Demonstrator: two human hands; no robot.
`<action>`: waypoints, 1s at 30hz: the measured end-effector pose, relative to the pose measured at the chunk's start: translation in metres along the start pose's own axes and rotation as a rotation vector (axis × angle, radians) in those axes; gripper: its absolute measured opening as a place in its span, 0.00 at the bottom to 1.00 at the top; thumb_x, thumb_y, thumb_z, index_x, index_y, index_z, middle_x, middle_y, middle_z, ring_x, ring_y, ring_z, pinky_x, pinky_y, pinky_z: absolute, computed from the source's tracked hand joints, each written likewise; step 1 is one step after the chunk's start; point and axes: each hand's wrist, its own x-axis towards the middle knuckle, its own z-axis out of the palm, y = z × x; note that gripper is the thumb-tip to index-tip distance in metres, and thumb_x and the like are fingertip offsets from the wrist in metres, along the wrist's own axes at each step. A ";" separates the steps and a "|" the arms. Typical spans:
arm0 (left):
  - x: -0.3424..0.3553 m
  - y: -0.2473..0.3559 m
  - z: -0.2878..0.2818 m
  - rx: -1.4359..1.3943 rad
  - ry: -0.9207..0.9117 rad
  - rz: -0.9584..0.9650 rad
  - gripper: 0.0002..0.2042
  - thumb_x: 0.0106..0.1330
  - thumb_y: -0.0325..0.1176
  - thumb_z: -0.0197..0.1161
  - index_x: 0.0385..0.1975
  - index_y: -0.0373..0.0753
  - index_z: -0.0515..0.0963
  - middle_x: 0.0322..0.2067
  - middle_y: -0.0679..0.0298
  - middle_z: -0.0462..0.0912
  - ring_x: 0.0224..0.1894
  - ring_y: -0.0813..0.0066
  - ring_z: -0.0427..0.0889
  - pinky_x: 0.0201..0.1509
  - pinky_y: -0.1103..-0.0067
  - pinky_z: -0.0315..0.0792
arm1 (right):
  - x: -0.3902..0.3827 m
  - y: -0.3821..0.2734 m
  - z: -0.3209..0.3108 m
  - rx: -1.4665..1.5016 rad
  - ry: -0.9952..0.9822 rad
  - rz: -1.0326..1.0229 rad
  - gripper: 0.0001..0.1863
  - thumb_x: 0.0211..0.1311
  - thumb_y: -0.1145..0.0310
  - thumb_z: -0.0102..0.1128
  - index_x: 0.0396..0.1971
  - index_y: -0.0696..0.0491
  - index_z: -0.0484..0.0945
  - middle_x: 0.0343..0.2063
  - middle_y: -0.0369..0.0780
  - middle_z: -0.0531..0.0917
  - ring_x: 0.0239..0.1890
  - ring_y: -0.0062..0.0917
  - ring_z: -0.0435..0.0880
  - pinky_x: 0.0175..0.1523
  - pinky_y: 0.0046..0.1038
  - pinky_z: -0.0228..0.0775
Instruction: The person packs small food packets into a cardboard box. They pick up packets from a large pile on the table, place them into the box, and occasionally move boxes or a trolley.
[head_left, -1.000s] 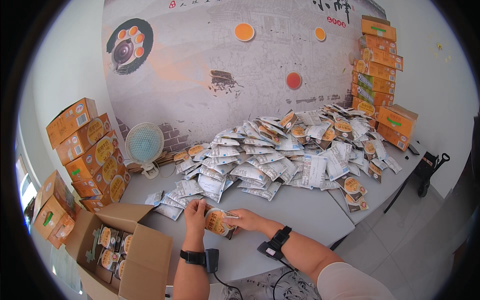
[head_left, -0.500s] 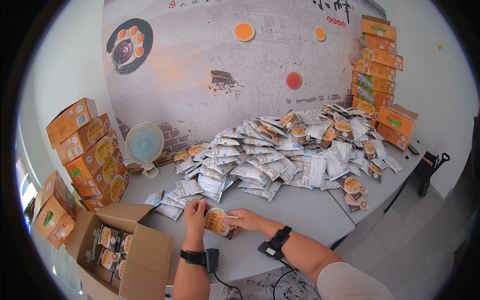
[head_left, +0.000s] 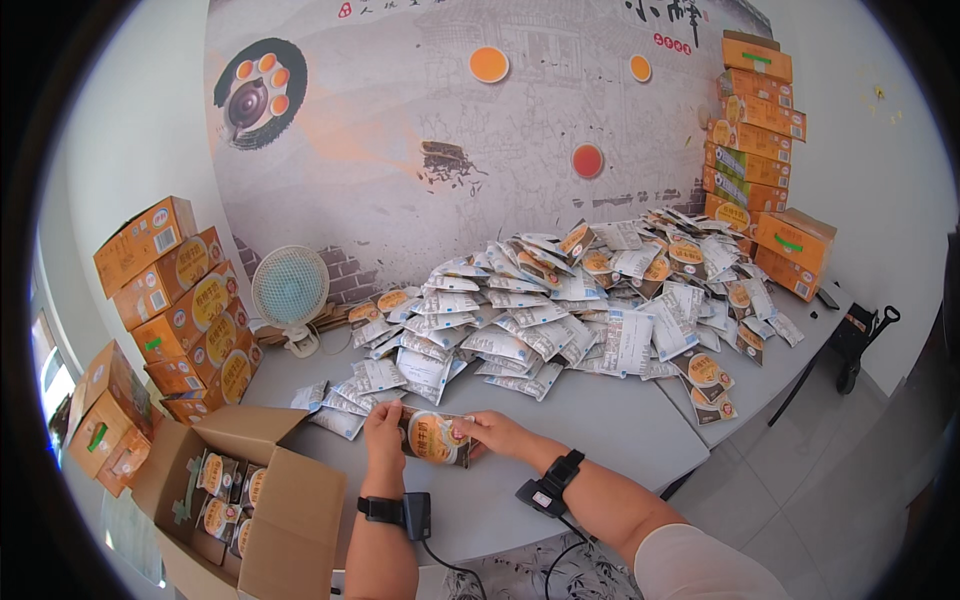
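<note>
Between my two hands is a pouch with an orange round print on a brown and white front, its printed face up. My left hand grips its left end, and my right hand pinches the right end with the thumb on top. Just beyond them, a large heap of similar pouches covers the back of the table, many with their white sides up. To the left stands an open cardboard box with several pouches inside, printed faces up.
Orange cartons are stacked at the left, with a tall stack at the back right. A small fan stands by the wall. Cables hang from the bands on my wrists. Beyond the grey table's right edge is a black folded cart.
The pouch has turned from a tilt to nearly level, its orange print now more fully visible. My left hand has shifted slightly left; both hands keep hold.
</note>
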 end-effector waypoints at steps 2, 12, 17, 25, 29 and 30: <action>0.003 -0.004 -0.004 -0.051 0.001 -0.014 0.08 0.64 0.33 0.55 0.26 0.37 0.74 0.20 0.69 0.76 0.19 0.84 0.71 0.24 0.86 0.65 | 0.000 -0.002 0.002 0.003 0.052 -0.017 0.24 0.65 0.49 0.43 0.42 0.57 0.74 0.33 0.35 0.79 0.31 0.17 0.78 0.33 0.19 0.73; 0.000 -0.007 0.000 -0.291 -0.137 -0.188 0.06 0.63 0.32 0.56 0.28 0.37 0.73 0.25 0.66 0.77 0.26 0.78 0.75 0.31 0.80 0.71 | 0.001 -0.001 -0.005 -0.343 0.519 -0.204 0.26 0.66 0.50 0.42 0.30 0.60 0.76 0.23 0.34 0.77 0.25 0.14 0.70 0.32 0.19 0.66; -0.001 0.002 -0.001 -0.289 -0.350 -0.379 0.07 0.64 0.32 0.53 0.31 0.35 0.73 0.29 0.64 0.78 0.32 0.75 0.77 0.38 0.80 0.72 | 0.002 0.001 -0.016 -0.282 0.482 -0.138 0.30 0.64 0.46 0.41 0.28 0.62 0.75 0.20 0.42 0.77 0.23 0.23 0.74 0.33 0.26 0.66; -0.010 0.008 -0.002 0.132 -0.771 -0.597 0.14 0.62 0.35 0.58 0.42 0.33 0.72 0.35 0.65 0.79 0.35 0.80 0.78 0.40 0.84 0.72 | -0.010 -0.024 -0.011 -0.189 0.109 0.075 0.27 0.64 0.47 0.43 0.33 0.59 0.78 0.26 0.36 0.80 0.29 0.16 0.75 0.36 0.20 0.68; -0.021 0.014 0.011 0.225 -0.923 -0.600 0.17 0.58 0.33 0.62 0.45 0.33 0.71 0.39 0.65 0.79 0.38 0.81 0.77 0.43 0.84 0.71 | -0.011 -0.023 -0.011 -0.246 0.079 0.085 0.28 0.64 0.46 0.43 0.33 0.59 0.78 0.26 0.36 0.80 0.29 0.16 0.75 0.36 0.21 0.68; -0.024 0.015 0.014 0.236 -0.954 -0.588 0.18 0.58 0.32 0.63 0.46 0.33 0.70 0.40 0.65 0.79 0.39 0.81 0.77 0.44 0.84 0.71 | -0.012 -0.024 -0.011 -0.242 0.071 0.086 0.28 0.64 0.46 0.43 0.33 0.59 0.78 0.26 0.36 0.80 0.29 0.17 0.75 0.36 0.21 0.69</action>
